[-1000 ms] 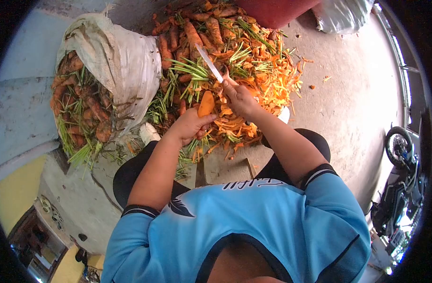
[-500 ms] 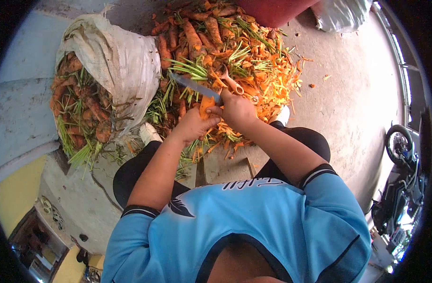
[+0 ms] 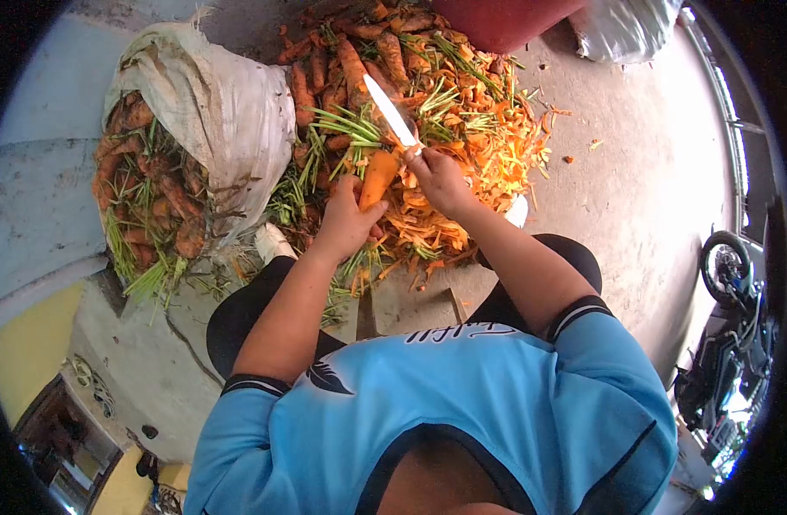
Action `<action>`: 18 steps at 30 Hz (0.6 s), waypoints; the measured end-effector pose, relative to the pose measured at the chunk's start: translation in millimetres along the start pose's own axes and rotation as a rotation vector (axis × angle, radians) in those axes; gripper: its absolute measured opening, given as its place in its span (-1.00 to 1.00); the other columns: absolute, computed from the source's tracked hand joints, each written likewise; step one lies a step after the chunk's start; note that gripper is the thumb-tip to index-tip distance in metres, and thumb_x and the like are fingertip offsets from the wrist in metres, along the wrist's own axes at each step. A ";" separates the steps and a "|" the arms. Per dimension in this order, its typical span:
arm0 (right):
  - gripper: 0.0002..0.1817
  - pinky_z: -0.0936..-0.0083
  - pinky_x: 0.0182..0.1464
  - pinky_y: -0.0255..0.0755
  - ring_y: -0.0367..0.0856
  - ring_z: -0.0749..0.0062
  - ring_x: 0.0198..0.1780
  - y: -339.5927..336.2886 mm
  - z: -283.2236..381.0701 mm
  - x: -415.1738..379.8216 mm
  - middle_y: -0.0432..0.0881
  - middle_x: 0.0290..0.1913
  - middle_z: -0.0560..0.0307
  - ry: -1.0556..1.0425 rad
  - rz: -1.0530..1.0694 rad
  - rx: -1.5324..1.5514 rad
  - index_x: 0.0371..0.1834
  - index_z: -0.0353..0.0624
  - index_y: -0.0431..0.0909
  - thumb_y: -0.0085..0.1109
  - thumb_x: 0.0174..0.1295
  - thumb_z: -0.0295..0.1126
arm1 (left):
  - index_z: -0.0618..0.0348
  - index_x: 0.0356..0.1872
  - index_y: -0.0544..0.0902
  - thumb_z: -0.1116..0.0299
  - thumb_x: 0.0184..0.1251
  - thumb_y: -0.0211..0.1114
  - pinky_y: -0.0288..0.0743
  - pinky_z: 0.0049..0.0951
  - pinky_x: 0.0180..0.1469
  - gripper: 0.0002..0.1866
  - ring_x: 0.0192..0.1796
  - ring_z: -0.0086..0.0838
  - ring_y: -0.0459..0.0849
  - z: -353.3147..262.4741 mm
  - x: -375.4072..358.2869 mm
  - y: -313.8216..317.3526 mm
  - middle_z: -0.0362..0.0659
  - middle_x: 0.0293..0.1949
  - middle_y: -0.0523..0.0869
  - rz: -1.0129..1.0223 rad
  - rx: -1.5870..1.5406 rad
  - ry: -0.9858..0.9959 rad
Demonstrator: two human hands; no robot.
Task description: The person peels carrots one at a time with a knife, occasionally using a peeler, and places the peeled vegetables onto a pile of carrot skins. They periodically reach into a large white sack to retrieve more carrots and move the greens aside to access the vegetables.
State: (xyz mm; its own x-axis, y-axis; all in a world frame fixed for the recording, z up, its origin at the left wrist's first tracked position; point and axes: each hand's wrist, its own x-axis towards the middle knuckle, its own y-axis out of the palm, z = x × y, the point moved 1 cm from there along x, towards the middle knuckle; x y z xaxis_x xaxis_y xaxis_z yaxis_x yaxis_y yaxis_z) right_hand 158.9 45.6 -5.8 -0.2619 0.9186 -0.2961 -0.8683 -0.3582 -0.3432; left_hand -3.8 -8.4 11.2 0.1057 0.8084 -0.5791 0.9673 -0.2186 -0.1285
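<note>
My left hand (image 3: 349, 221) is wrapped round a smooth orange carrot (image 3: 378, 178), which stands up out of the fist. In my right hand (image 3: 441, 182) is a knife (image 3: 391, 112), its bright blade pointing up and left, above and apart from the carrot. Below both hands lies a heap of orange peelings (image 3: 496, 163) with cut green stalks (image 3: 346, 126) among it. Unpeeled, soil-covered carrots (image 3: 352, 69) lie at the back of the heap.
A white sack (image 3: 230, 112) of soiled carrots (image 3: 174, 193) with green tops lies open at the left. A red container (image 3: 505, 21) and another pale sack (image 3: 625, 30) stand at the back. A motorcycle (image 3: 728, 335) is at the far right.
The knife has swung up and away from the carrot, its blade now steeper. My right hand has moved slightly right, and the carrot shows more fully. The peeler-like tool is no longer clearly visible.
</note>
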 end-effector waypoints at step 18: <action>-0.71 0.54 -0.42 0.48 0.54 0.42 -0.40 -40.2 27.6 3.5 0.53 -0.31 0.06 0.374 0.176 0.738 -0.24 -0.26 0.44 0.11 0.02 -0.32 | 0.15 -0.15 0.34 -0.04 0.27 -0.06 0.35 -0.57 -0.53 -0.57 -0.56 -0.58 0.45 -4.6 -2.7 -20.4 -0.18 -0.48 0.53 0.211 -0.664 -0.088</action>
State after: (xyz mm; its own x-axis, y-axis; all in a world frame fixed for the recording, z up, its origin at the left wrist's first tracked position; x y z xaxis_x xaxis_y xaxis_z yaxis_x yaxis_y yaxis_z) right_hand 181.3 67.8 31.5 -0.3752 0.6969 -0.6112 -0.9145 -0.1703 0.3671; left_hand -22.7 -3.6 19.0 0.3147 0.7323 -0.6040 0.8671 0.0371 0.4967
